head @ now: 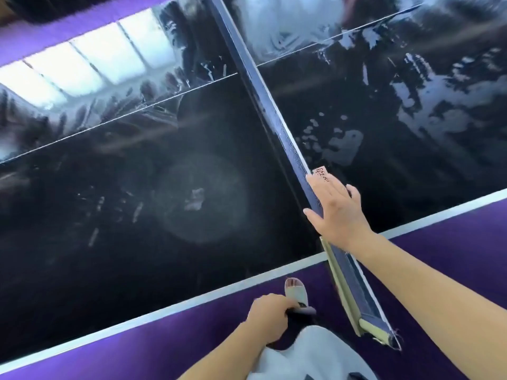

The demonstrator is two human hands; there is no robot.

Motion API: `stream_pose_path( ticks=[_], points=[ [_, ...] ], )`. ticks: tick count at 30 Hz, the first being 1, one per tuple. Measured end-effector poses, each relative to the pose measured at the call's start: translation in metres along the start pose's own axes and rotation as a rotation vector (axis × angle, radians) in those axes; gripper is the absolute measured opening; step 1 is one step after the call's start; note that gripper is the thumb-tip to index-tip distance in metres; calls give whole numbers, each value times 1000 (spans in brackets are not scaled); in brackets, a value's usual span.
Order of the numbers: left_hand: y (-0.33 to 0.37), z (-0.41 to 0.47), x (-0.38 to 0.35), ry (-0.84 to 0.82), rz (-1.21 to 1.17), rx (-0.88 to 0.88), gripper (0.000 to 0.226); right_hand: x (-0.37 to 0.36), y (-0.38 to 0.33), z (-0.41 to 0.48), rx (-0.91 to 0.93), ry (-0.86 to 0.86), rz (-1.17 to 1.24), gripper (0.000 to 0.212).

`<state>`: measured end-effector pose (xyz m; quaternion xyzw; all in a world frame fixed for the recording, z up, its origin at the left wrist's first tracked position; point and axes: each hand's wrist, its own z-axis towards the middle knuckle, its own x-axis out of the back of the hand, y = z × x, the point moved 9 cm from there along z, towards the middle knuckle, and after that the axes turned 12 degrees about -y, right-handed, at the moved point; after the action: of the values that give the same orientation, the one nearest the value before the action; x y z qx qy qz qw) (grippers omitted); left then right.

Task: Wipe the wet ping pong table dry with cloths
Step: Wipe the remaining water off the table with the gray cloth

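The dark ping pong table fills the view, with its white near edge running diagonally. Water streaks and puddles shine on the right half and along the far left half. The blue net crosses the table from top centre to the near edge. My right hand rests on the net's top near the near edge, fingers straight over the right side and thumb on the left. My left hand is low beside my leg, off the table, and grips a small dark cloth, mostly hidden in the fist.
The net's post and clamp stick out past the table edge to the right of my legs. Purple floor lies in front of the table and behind it. My foot in a pale slipper stands close to the table edge.
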<state>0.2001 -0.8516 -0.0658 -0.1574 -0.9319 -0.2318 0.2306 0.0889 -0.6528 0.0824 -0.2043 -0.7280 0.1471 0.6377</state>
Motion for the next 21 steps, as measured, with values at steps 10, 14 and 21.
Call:
stream_pose_path(
  ticks=[10,14,21],
  points=[
    [-36,-147,24,401,-1027,-149,32,-61,-89,-197,2,25,246,59],
    [33,-196,-7,275,-1179,-434,32,-81,-113,-265,-163,-117,920,47],
    [123,-211,-68,130,-1051,-576,47,-39,-73,-376,-354,259,1173,28]
  ],
)
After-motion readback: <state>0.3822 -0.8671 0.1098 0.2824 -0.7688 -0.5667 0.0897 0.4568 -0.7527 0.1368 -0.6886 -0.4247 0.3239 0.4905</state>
